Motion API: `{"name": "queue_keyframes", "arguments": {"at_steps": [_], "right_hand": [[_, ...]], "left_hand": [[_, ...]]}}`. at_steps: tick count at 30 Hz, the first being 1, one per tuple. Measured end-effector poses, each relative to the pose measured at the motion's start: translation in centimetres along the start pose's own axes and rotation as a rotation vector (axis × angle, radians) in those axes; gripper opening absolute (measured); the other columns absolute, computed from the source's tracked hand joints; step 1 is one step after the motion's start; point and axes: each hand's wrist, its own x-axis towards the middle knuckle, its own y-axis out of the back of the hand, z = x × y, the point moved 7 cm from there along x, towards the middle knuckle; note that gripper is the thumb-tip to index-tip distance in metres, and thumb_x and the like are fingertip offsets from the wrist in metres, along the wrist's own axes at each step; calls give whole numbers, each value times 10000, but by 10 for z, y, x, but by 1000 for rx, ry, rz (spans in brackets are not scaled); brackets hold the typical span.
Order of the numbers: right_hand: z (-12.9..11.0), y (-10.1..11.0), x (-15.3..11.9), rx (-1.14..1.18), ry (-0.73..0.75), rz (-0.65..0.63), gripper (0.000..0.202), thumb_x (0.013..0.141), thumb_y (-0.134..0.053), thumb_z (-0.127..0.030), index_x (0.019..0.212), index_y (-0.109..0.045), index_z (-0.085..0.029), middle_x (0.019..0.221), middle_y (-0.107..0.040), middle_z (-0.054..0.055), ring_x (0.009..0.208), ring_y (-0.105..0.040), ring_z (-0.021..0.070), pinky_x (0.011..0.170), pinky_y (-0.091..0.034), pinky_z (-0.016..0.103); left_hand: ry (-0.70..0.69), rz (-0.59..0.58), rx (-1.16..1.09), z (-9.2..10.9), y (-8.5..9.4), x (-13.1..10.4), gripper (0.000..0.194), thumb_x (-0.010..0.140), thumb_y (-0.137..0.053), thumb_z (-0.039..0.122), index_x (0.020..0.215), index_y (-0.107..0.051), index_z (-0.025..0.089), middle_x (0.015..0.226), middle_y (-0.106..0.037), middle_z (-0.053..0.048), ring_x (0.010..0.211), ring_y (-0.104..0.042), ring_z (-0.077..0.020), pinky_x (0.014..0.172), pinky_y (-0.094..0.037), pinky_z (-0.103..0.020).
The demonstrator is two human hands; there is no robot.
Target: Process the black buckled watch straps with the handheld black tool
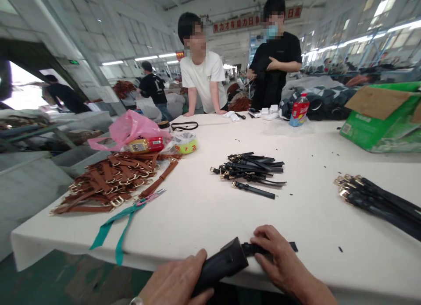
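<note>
My L hand [174, 278]: 7 o'clock on my head feed, fingers wrapped round the black boxy item [225, 263].
My R hand [276, 257]: 5 o'clock, thumb + fingers grasping the black strap [250, 249].
Boxy item: 6 o'clock, tilted up to R, at near edge of white table [309, 226]; exact type unclear.
Strap: 5 o'clock, runs from boxy item's end, under R fingers, tip out past them; can't tell if inserted or just touching.
Black strap pile [251, 167]: near ctr, 4 o'clock, gold buckles.
Strap bundle [378, 204]: 4 o'clock, far R.
Brown straps [107, 178]: 8 o'clock; scissors [148, 199] + teal ribbon [107, 228] beside.
Green box [375, 129]: 3 o'clock.
Ppl: white-tee person [204, 77], 12; black-tee person [291, 46], 1.
</note>
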Motion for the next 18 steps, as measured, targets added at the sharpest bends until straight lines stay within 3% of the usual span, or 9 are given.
{"name": "queue_keyframes", "arguments": {"at_steps": [8,13,18], "right_hand": [[-1,2,3,36,-2,-6,293,691,-475,-77,946,-560,-192,957,-491,73,897,-464,203,784,-414,340],[1,-1,0,25,10,-1,308,690,-484,-76,965,-552,-196,983,-487,75,923,-454,208,803,-406,352],[1,-2,-1,42,3,15,286,686,-488,-66,933,-552,-195,971,-492,65,911,-464,195,802,-411,338]], "left_hand": [[31,-141,92,28,32,26,334,742,-444,395,1032,-509,243,895,-651,-55,855,-588,-251,723,-435,-352],[62,-194,10,26,29,23,306,732,-444,418,979,-518,253,908,-640,-43,865,-578,-222,720,-428,-303],[79,-199,79,20,31,22,323,708,-468,388,990,-523,241,921,-635,-65,889,-571,-248,762,-417,-353]]}}
